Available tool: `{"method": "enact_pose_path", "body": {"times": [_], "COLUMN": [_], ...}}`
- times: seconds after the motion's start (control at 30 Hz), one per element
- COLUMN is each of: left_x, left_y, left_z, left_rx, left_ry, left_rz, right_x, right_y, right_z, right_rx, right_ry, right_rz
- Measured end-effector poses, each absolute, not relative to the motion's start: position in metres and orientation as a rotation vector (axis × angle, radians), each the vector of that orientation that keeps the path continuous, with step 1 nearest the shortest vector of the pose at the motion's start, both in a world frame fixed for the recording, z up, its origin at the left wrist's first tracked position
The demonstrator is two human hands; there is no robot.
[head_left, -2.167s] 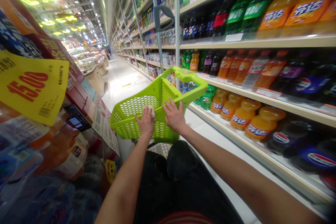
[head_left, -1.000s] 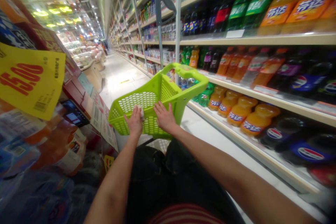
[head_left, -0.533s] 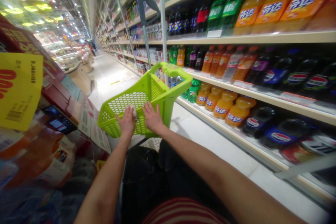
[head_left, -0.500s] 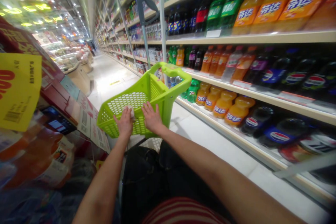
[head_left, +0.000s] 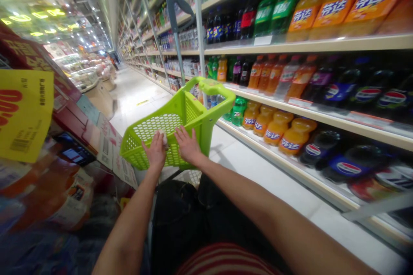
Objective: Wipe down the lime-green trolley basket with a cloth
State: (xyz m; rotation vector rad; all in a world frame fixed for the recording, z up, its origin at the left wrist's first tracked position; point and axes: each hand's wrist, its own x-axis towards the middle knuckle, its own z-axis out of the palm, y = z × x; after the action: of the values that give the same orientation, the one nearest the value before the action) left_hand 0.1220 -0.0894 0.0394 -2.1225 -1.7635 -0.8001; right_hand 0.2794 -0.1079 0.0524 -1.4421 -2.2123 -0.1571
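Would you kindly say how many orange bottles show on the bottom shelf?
4: one orange bottle beside a green bottle, two between, one beside a dark bottle; more may hide behind.

Open floor [head_left: 232, 154] to the right of the green cart [head_left: 203, 133], close quarters to the left

From the right hand [head_left: 188, 147], pale floor leads toward the drinks shelves [head_left: 306, 47], though the cart's raised handle [head_left: 230, 96] stands before the farther bottles; cartons [head_left: 116, 159] and a yellow price sign [head_left: 26, 116] crowd the space left of the left hand [head_left: 155, 150], and dark-trousered legs [head_left: 180, 210] sit below both wrists
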Motion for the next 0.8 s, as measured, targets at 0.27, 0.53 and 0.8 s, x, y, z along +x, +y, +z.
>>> {"method": "enact_pose_path", "body": {"times": [0.27, 0.53, 0.8], "left_x": [0.083, 0.119, 0.070], "left_y": [-0.097, -0.097, -0.103], "left_z": [0.031, 0.025, 0.028], "left_rx": [-1.874, -2.073, -1.876], "left_ry": [-1.982, -1.830, -2.047], "left_rz": [-0.896, -0.858, -0.832], "right_x": [0.270, 0.263, 0.277], "right_y": [-0.107, -0.102, -0.110], "right_z": [0.059, 0.059, 0.057], "right_rx": [-1.431, -1.389, -1.353], "right_ry": [-2.249, -2.311, -2.358], "right_rz": [-0.205, -0.218, -0.213]}}
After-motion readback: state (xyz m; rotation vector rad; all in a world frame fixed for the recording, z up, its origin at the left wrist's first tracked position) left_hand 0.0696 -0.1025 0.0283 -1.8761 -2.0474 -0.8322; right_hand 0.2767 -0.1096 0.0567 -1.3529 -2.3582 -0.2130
